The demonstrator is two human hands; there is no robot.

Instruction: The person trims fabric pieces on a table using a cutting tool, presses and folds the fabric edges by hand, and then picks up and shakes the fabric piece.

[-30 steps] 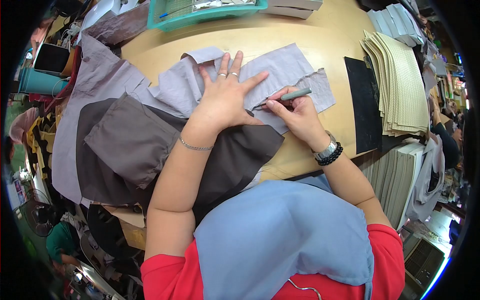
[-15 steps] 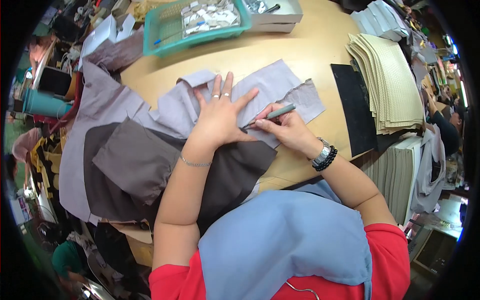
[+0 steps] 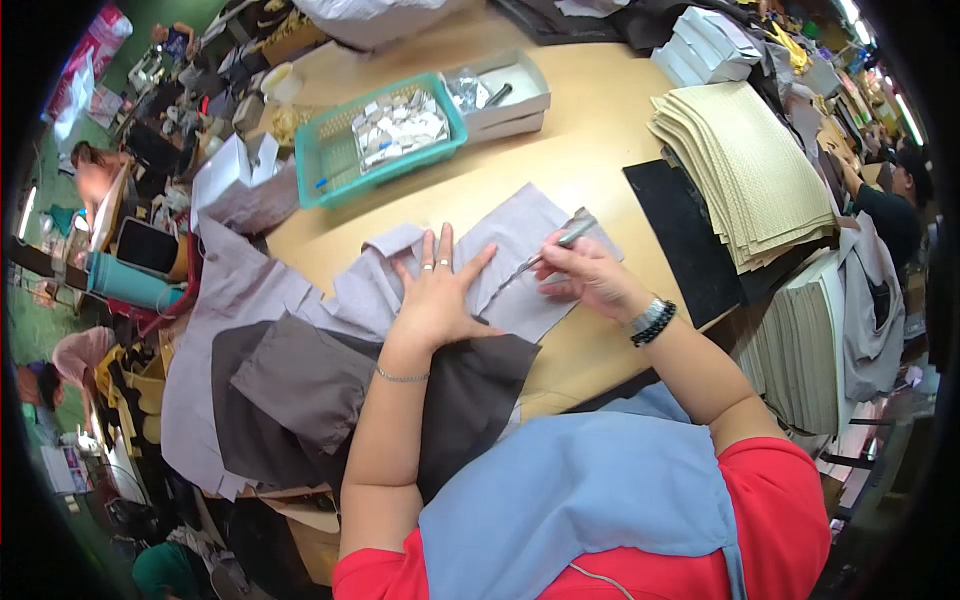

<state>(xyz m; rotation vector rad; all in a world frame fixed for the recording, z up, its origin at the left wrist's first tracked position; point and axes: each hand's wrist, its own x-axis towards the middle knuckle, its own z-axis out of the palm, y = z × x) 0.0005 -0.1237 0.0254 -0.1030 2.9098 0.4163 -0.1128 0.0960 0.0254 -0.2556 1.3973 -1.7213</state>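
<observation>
My left hand (image 3: 437, 303) lies flat with its fingers spread, pressing on light lilac fabric (image 3: 512, 222) and the edge of dark grey fabric (image 3: 478, 385). To its right, my right hand (image 3: 592, 278) pinches a slim grey-green pen (image 3: 574, 229) over the same lilac cloth. The pen slants, its thin end pointing down and left; whether it touches the cloth I cannot tell. A folded dark grey piece (image 3: 300, 382) lies left of my left forearm, and more lilac cloth (image 3: 238, 262) spreads beyond it toward the table's left edge.
A teal basket (image 3: 388, 178) with many small white pieces stands at the back, beside an open white box (image 3: 512, 124). On the right are a black sheet (image 3: 682, 232), stacked cream textured sheets (image 3: 748, 160) and piled boards (image 3: 797, 342). A co-worker (image 3: 885, 220) is at far right.
My right hand has drawn the pen away from my left hand, up and to the right over the cloth. My left hand stays spread on the fabric. The whole view has shifted.
</observation>
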